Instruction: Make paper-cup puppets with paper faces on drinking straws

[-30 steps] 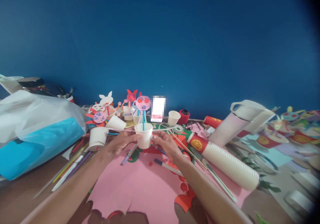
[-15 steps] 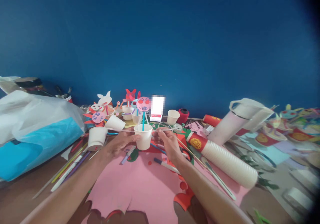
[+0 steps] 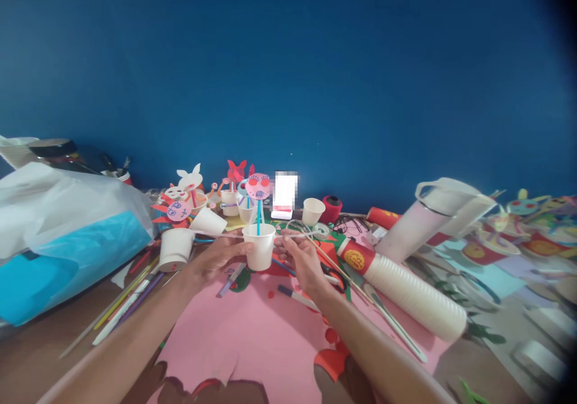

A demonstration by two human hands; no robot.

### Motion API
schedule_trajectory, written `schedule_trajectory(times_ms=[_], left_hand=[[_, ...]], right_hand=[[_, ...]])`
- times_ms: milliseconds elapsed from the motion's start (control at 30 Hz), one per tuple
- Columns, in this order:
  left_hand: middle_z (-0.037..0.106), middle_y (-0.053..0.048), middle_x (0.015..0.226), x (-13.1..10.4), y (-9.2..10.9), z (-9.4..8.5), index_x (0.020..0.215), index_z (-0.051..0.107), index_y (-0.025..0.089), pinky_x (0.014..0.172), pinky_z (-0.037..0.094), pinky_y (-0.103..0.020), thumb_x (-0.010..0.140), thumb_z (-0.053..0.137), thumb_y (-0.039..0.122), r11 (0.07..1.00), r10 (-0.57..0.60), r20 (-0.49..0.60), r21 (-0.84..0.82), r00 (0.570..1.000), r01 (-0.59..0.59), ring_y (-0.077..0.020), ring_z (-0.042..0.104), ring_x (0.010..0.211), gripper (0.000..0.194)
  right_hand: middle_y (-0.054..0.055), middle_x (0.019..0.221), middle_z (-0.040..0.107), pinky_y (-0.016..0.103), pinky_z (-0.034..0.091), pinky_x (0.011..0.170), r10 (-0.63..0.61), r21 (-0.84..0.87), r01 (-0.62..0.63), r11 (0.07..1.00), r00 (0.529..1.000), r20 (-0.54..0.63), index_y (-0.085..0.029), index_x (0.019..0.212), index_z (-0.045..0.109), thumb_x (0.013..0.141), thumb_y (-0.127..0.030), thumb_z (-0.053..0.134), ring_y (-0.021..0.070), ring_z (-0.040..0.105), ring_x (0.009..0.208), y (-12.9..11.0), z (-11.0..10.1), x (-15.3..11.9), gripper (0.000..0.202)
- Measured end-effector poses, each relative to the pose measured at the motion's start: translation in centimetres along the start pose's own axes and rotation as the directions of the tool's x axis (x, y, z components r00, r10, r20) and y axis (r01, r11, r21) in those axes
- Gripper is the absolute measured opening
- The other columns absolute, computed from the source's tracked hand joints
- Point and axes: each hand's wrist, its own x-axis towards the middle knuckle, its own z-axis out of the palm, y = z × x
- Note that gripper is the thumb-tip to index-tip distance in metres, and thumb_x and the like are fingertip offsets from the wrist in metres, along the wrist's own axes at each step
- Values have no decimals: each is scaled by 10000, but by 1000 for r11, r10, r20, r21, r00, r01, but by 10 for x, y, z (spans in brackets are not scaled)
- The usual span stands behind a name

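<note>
Right hand [image 3: 306, 263] shifted (stacked cups [image 3: 410, 293] farther right)

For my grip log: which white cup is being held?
The cup in the left hand, its blue straw bearing a red-eyed pink face; the other cups are unheld.

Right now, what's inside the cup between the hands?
A blue stem rises out of the white cup, topped by a pink face. The cup's front hides its bottom and the stem's lower end.
</note>
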Motion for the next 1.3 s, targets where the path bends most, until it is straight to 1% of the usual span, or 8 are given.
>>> schedule_trajectory(times_ms=[333,533,633,800,1000,1133,1200,1300], left_hand=[[648,-131,1025,0,3,3,1081,576,134,727,483,-349,691,648,238,1000,22,-7,-14,1000,-22,-272,585,944,411],[646,-133,1017,3,0,3,1108,561,130,731,479,-345,707,635,277,998,49,-12,-25,999,-49,-265,584,937,433],[649,-135,1006,3,0,7,1093,574,115,759,468,-351,711,633,282,998,53,24,-38,998,-52,-266,578,946,421],[620,-116,1081,1,4,13,1121,555,151,793,446,-322,744,602,277,998,66,74,-22,995,-65,-246,546,1017,401],[655,-123,952,-7,16,1,994,608,128,698,467,-316,741,593,310,998,18,-93,61,995,-12,-236,590,913,313],[675,-76,794,-27,19,-19,822,650,128,667,458,-283,708,621,322,988,62,-269,156,961,-20,-177,615,732,226],[672,-44,720,-39,14,-28,751,646,141,629,456,-269,684,639,329,989,81,-362,146,928,-30,-153,602,655,199],[656,-32,661,-53,3,-33,700,627,136,575,438,-236,676,643,333,985,74,-408,173,910,-3,-129,579,592,199]], right_hand=[[19,802,631,208,423,557,-25,-137,32,990,998,57,-173,908,580,732,-335,613,123,580,695,7,0,-3,242],[57,1043,606,317,443,802,-70,-304,127,944,979,192,-185,1058,549,676,-285,666,198,556,960,8,3,-6,412],[60,1040,613,339,455,783,-89,-417,176,892,972,219,-189,1078,545,668,-299,668,218,566,949,9,5,-8,441],[67,1023,631,353,453,799,-77,-315,124,941,985,157,-177,1072,543,702,-328,639,234,577,943,4,4,-7,411],[65,1076,612,358,437,841,-110,-206,134,969,986,121,-187,1077,527,748,-323,589,241,552,1001,-12,2,-5,361],[65,1041,630,348,466,783,-72,-202,76,977,997,30,-195,1087,496,722,-337,611,240,573,959,-15,3,-4,408],[68,1052,626,343,468,788,-80,-172,88,981,995,52,-194,1070,494,725,-325,613,234,575,962,-14,5,-5,388],[70,1085,610,348,449,845,-91,-122,108,987,986,143,-189,1038,512,741,-305,602,228,559,1005,-10,8,-8,331]])
